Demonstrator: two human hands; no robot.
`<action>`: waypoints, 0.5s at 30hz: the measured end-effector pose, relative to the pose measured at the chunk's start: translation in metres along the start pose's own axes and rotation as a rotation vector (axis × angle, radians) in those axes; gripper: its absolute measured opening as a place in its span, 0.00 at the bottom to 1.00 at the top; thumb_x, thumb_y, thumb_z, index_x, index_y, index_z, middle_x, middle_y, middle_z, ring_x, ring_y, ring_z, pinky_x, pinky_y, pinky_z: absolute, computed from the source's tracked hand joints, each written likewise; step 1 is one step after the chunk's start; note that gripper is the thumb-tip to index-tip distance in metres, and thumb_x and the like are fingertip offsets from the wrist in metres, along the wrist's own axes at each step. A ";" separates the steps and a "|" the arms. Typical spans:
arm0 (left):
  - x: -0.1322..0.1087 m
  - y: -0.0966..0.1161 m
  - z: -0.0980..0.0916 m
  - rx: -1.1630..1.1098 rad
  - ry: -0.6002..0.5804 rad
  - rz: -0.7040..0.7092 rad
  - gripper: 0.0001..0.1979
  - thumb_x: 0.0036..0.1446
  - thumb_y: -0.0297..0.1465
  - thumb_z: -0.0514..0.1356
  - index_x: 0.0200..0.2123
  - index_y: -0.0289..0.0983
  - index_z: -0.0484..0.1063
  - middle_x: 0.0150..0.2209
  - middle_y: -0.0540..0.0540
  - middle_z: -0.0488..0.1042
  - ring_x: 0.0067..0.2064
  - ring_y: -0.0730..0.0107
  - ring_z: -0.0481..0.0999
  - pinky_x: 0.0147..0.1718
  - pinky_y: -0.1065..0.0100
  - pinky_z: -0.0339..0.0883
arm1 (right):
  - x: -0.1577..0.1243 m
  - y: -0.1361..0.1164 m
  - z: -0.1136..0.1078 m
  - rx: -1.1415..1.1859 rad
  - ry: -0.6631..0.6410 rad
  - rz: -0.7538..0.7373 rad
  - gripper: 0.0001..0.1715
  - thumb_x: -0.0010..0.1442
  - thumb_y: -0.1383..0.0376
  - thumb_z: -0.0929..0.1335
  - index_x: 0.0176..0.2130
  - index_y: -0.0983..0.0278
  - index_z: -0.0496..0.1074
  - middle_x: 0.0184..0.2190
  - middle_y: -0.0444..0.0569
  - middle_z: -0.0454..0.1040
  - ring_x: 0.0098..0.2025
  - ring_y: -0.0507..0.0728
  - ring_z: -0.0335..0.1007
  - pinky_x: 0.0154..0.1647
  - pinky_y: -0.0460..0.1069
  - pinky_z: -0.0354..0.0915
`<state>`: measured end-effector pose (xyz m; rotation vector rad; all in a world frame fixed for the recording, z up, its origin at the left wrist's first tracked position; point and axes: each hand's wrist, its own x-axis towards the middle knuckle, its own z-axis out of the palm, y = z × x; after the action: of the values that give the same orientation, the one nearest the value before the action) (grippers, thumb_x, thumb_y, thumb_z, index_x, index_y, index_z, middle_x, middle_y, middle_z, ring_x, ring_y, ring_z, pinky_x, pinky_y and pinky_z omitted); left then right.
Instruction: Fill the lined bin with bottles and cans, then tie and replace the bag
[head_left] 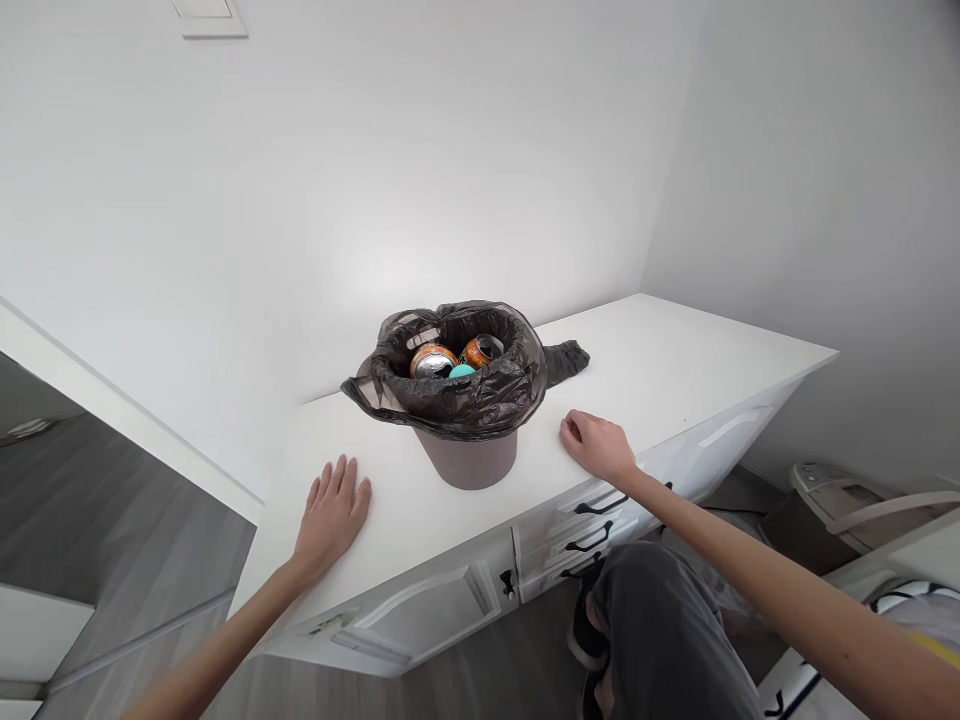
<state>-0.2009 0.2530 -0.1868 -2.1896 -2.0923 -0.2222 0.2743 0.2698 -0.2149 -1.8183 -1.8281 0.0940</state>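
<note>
My left hand [333, 510] lies flat on the white cabinet top [405, 540], fingers stretched out and holding nothing. On the other side, my right hand [597, 445] rests on the same surface with its fingers curled into a loose fist, and no object shows in it. Between them stands a small brownish trash bin [474, 462], upright and apart from both hands. A black trash bag [480, 405] lines it and folds over the rim. Inside sit an orange drink can [433, 362], a second orange can [482, 350] and a rounded turquoise thing [462, 370], partly hidden.
A bunched dark plastic piece [567, 361] lies right of the bin. White wall rises behind the cabinet. Drawers with black handles [589, 540] face my legs [664, 620]. A grey-brown container [832, 505] stands on the floor at right. A wall switch [210, 12] is at upper left.
</note>
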 end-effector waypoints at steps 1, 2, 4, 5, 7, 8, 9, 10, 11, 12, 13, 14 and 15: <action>0.000 0.000 -0.001 0.002 -0.007 -0.003 0.39 0.71 0.47 0.40 0.74 0.28 0.56 0.76 0.37 0.53 0.77 0.45 0.49 0.74 0.45 0.46 | 0.000 0.000 0.000 0.000 0.001 0.002 0.15 0.71 0.61 0.60 0.32 0.60 0.65 0.31 0.47 0.77 0.27 0.55 0.65 0.29 0.49 0.49; 0.000 0.001 -0.001 0.003 -0.012 -0.007 0.39 0.71 0.47 0.40 0.74 0.28 0.56 0.76 0.38 0.52 0.77 0.46 0.49 0.74 0.46 0.45 | 0.000 0.000 0.000 0.000 0.003 0.003 0.15 0.70 0.61 0.60 0.32 0.60 0.66 0.31 0.47 0.78 0.27 0.55 0.66 0.29 0.49 0.49; 0.000 0.001 -0.002 0.002 -0.013 -0.011 0.39 0.71 0.47 0.40 0.74 0.28 0.56 0.76 0.38 0.53 0.78 0.46 0.48 0.74 0.47 0.45 | 0.000 0.000 0.000 -0.002 0.007 0.004 0.15 0.70 0.61 0.60 0.32 0.60 0.66 0.31 0.48 0.78 0.27 0.55 0.66 0.30 0.49 0.49; 0.000 0.001 -0.002 0.000 -0.010 -0.010 0.39 0.71 0.47 0.40 0.74 0.28 0.56 0.76 0.37 0.53 0.77 0.46 0.49 0.74 0.46 0.45 | 0.000 0.000 0.000 -0.002 0.010 0.004 0.14 0.70 0.61 0.61 0.32 0.60 0.66 0.31 0.48 0.78 0.28 0.55 0.67 0.30 0.49 0.49; 0.000 0.002 -0.003 -0.004 0.004 -0.002 0.38 0.71 0.48 0.40 0.74 0.29 0.57 0.76 0.37 0.54 0.77 0.44 0.50 0.73 0.44 0.47 | 0.000 -0.001 0.000 0.000 0.016 0.005 0.14 0.70 0.62 0.61 0.32 0.60 0.66 0.32 0.47 0.78 0.28 0.55 0.67 0.30 0.49 0.49; -0.001 0.002 -0.003 -0.006 0.010 0.003 0.38 0.71 0.48 0.40 0.73 0.29 0.58 0.76 0.36 0.55 0.77 0.44 0.50 0.73 0.43 0.47 | 0.000 -0.001 0.000 0.001 0.017 0.005 0.13 0.70 0.62 0.61 0.32 0.60 0.66 0.32 0.47 0.79 0.28 0.55 0.67 0.30 0.49 0.49; -0.001 0.002 -0.004 -0.008 0.014 0.006 0.38 0.71 0.48 0.40 0.73 0.30 0.58 0.76 0.36 0.55 0.77 0.43 0.51 0.73 0.43 0.47 | 0.000 -0.001 0.000 0.004 0.018 0.006 0.13 0.70 0.62 0.61 0.32 0.60 0.66 0.32 0.47 0.79 0.28 0.55 0.67 0.30 0.49 0.49; -0.002 0.003 -0.004 -0.010 0.013 0.005 0.38 0.71 0.48 0.40 0.73 0.30 0.59 0.76 0.36 0.55 0.77 0.43 0.51 0.73 0.43 0.47 | -0.001 -0.001 0.000 0.005 0.018 0.007 0.13 0.70 0.62 0.61 0.32 0.60 0.66 0.32 0.47 0.79 0.28 0.55 0.67 0.30 0.49 0.49; -0.002 0.004 -0.005 -0.013 0.008 0.000 0.38 0.71 0.48 0.40 0.73 0.29 0.59 0.76 0.36 0.55 0.77 0.43 0.51 0.73 0.43 0.47 | -0.001 -0.001 0.000 0.008 0.018 0.008 0.13 0.69 0.62 0.61 0.32 0.60 0.66 0.32 0.47 0.79 0.28 0.55 0.67 0.30 0.49 0.49; -0.003 0.005 -0.006 -0.018 0.002 -0.005 0.38 0.71 0.47 0.40 0.73 0.28 0.59 0.75 0.35 0.55 0.77 0.43 0.50 0.73 0.42 0.47 | -0.001 -0.001 0.000 0.011 0.017 0.007 0.14 0.69 0.62 0.61 0.32 0.60 0.66 0.32 0.48 0.79 0.28 0.55 0.67 0.30 0.49 0.49; -0.004 0.006 -0.007 -0.025 -0.005 -0.010 0.38 0.71 0.47 0.41 0.73 0.28 0.58 0.75 0.34 0.55 0.77 0.42 0.50 0.73 0.42 0.48 | -0.002 -0.001 0.000 0.014 0.015 0.004 0.14 0.69 0.62 0.61 0.32 0.60 0.67 0.32 0.48 0.79 0.29 0.55 0.67 0.30 0.49 0.50; -0.005 0.007 -0.009 -0.038 -0.010 -0.014 0.38 0.71 0.47 0.41 0.73 0.28 0.59 0.75 0.34 0.54 0.77 0.42 0.49 0.73 0.41 0.48 | -0.001 0.000 0.001 0.017 0.012 0.002 0.14 0.69 0.62 0.61 0.32 0.60 0.67 0.32 0.48 0.79 0.29 0.55 0.67 0.31 0.49 0.50; -0.005 0.009 -0.011 -0.060 -0.016 -0.015 0.38 0.71 0.48 0.41 0.73 0.28 0.59 0.76 0.34 0.54 0.77 0.41 0.48 0.73 0.40 0.47 | -0.001 0.000 0.000 0.023 0.004 0.004 0.14 0.69 0.61 0.61 0.32 0.60 0.68 0.32 0.48 0.79 0.29 0.55 0.67 0.31 0.49 0.51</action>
<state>-0.1928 0.2455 -0.1766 -2.2166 -2.1386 -0.2723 0.2743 0.2692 -0.2157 -1.8051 -1.8132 0.1125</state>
